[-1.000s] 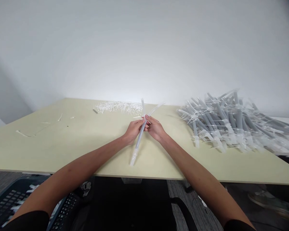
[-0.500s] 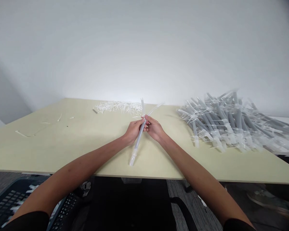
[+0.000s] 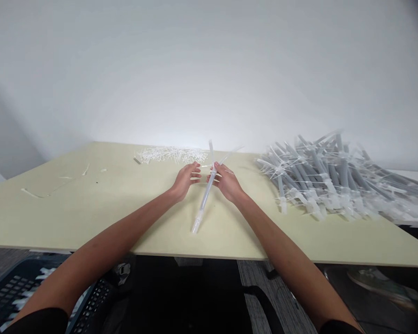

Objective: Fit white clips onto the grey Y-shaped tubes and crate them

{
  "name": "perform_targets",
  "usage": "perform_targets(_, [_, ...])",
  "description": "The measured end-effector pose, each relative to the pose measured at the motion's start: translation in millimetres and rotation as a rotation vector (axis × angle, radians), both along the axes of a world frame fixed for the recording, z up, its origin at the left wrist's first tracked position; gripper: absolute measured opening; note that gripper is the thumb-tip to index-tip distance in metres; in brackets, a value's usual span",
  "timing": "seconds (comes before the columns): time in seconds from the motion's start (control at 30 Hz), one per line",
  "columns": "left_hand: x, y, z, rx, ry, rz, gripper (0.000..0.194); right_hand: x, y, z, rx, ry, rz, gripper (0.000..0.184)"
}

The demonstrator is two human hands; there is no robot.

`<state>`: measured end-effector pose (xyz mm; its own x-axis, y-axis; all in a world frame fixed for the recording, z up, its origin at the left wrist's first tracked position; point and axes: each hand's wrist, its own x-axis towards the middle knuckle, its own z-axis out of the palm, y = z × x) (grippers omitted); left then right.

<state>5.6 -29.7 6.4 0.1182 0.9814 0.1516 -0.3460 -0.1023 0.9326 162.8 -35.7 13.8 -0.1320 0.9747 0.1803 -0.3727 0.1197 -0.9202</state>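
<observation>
We see a pale yellow counter (image 3: 90,218), a light grey wall (image 3: 209,69), white cable ties (image 3: 174,154), grey tubes (image 3: 320,164) with translucent white ends, a dark blue-green basket (image 3: 10,278) and striped grey carpet (image 3: 256,287).

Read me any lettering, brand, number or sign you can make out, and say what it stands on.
None can be read.
Tube piece in the right hand: no lettering to be made out.
Heaped tubes: too blurred to tell.
Basket, shoe: no legible mark.
</observation>
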Motion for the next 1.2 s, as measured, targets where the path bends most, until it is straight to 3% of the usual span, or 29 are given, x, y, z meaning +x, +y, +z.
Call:
perform_targets(0.33, [-3, 1, 0.4, 0.046, 0.251, -0.188, 0.038, 0, 4, -9.3, 0.06, -0.294, 0.063, 0.036])
perform_targets(0.63, [-7, 7, -2.1, 0.033, 0.292, -0.104, 0.033, 3, -6, 0.3, -0.094, -0.267, 0.315, 0.031])
perform_targets(0.77, [-8, 6, -1.9, 0.004, 0.298, -0.138, 0.032, 4, -2, -1.8, -0.005, -0.319, 0.222, 0.024])
perform_targets(0.97, [-8, 6, -3.1, 0.021, 0.31, -0.127, 0.032, 4, 2, -5.6, 0.079, -0.472, 0.036, 0.029])
perform_targets(1.2, [-6, 7, -4.8, 0.088, 0.315, -0.09, 0.031, 5, -4, 1.2, 0.178, -0.647, -0.032, 0.032])
